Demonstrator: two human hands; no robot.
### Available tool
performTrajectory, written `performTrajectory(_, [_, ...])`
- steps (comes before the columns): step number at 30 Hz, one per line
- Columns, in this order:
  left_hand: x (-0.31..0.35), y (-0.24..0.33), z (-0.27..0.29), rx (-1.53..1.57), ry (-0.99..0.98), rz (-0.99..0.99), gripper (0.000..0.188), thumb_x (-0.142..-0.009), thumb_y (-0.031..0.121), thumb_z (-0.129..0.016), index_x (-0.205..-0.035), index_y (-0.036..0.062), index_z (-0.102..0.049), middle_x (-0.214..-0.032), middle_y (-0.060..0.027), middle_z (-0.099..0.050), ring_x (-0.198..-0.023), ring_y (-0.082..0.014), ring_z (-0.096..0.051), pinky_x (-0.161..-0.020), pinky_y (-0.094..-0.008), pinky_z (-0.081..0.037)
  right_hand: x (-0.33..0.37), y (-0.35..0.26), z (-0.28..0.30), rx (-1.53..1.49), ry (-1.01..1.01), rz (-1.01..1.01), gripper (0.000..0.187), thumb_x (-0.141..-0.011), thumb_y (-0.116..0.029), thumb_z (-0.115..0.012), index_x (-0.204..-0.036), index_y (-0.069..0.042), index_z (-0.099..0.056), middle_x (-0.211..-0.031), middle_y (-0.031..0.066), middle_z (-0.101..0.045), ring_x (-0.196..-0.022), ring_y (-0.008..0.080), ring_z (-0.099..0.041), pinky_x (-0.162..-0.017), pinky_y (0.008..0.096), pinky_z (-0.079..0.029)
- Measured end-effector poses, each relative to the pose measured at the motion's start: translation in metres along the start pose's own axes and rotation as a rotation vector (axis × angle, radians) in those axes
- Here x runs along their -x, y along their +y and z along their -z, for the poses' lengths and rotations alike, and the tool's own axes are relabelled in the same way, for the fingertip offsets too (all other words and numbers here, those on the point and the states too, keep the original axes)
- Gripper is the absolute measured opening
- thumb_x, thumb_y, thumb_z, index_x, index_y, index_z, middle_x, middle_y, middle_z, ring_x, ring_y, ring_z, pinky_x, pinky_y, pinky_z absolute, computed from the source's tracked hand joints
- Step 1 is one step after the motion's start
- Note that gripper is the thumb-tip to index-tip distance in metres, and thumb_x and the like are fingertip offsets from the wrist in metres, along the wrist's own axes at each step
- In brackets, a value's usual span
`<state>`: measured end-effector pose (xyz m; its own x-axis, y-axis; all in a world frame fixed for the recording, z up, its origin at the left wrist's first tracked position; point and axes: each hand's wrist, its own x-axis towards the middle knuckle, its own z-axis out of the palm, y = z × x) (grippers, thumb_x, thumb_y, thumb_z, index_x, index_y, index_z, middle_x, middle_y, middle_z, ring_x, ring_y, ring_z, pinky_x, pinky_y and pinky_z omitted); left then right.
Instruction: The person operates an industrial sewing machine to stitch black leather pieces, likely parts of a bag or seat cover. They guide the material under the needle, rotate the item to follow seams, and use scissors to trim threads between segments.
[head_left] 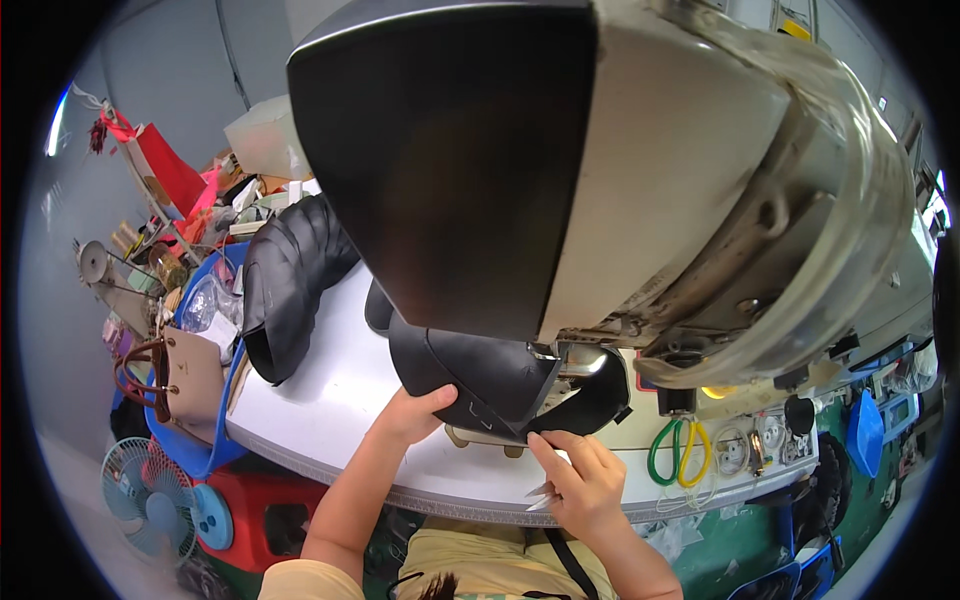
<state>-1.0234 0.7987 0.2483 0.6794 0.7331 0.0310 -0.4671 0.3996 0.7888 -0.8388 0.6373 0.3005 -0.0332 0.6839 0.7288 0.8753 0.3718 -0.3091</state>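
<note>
A large sewing machine head (pixel 620 170) fills the upper middle, dark on its left face and off-white on the right. Under it lies a black leather piece (pixel 480 375), folded and curved. My left hand (pixel 415 412) grips the piece's lower left edge, thumb on top. My right hand (pixel 580 475) presses fingertips on its front corner and holds small metal snips (pixel 540 495) against the palm. The needle area (pixel 575 360) is partly hidden by the machine.
A stack of black leather pieces (pixel 290 290) lies on the white table (pixel 330 400) at left. A brown and beige handbag (pixel 175 375), a blue bin (pixel 215 455) and a fan (pixel 145 495) stand left. Green and yellow loops (pixel 675 455) hang at the table's right.
</note>
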Motion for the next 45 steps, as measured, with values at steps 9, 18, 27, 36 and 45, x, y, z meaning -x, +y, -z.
performTrajectory(9, [0.026, -0.009, -0.012, -0.244, 0.092, -0.089, 0.052, -0.082, 0.013, -0.068, -0.127, 0.0002, -0.046, -0.122, -0.0098, -0.053, -0.114, -0.0214, -0.05, -0.097, -0.0356, -0.04, 0.006, 0.01, 0.013, -0.114, 0.004, -0.083, 0.058, -0.049, 0.004, -0.063, -0.105, -0.008, -0.066, -0.091, 0.009, -0.062, -0.059, 0.0194, -0.054, -0.048, 0.0283, -0.042])
performTrajectory(18, [0.029, -0.007, -0.027, -0.139, 0.087, -0.126, 0.049, -0.084, 0.009, -0.065, -0.128, 0.0015, -0.045, -0.124, -0.0082, -0.052, -0.115, -0.0197, -0.049, -0.098, -0.0341, -0.039, 0.004, 0.011, 0.017, -0.158, 0.025, -0.149, 0.06, -0.048, 0.007, -0.063, -0.105, -0.01, -0.068, -0.087, 0.0071, -0.062, -0.054, 0.0156, -0.047, -0.047, 0.0268, -0.04])
performTrajectory(27, [0.027, -0.007, -0.047, -0.272, 0.15, -0.239, 0.044, -0.084, 0.01, -0.066, -0.123, 0.0008, -0.048, -0.119, -0.0073, -0.055, -0.11, -0.0178, -0.05, -0.096, -0.0327, -0.039, 0.003, 0.029, 0.012, -0.133, 0.086, -0.158, 0.065, -0.047, 0.006, -0.064, -0.108, -0.014, -0.068, -0.069, -0.0008, -0.054, -0.054, 0.0133, -0.045, -0.048, 0.0261, -0.039])
performTrajectory(36, [0.021, -0.005, -0.055, -0.135, 0.216, -0.164, 0.049, -0.081, 0.004, -0.065, -0.125, 0.0065, -0.045, -0.119, -0.0062, -0.053, -0.112, -0.0212, -0.051, -0.096, -0.0372, -0.042, -0.01, 0.031, 0.011, -0.171, 0.148, -0.153, 0.058, -0.054, 0.013, -0.062, -0.107, -0.009, -0.068, -0.066, 0.0011, -0.049, -0.05, 0.0085, -0.043, -0.044, 0.021, -0.035])
performTrajectory(45, [0.009, -0.003, -0.077, 0.012, 0.255, -0.178, 0.045, -0.083, 0.004, -0.066, -0.123, 0.0058, -0.046, -0.119, -0.0062, -0.053, -0.112, -0.0189, -0.051, -0.097, -0.0331, -0.042, -0.012, 0.032, -0.002, -0.063, 0.169, -0.048, 0.041, -0.068, 0.001, -0.074, -0.107, -0.008, -0.068, -0.108, 0.0144, -0.059, -0.05, 0.0123, -0.049, -0.044, 0.0227, -0.041])
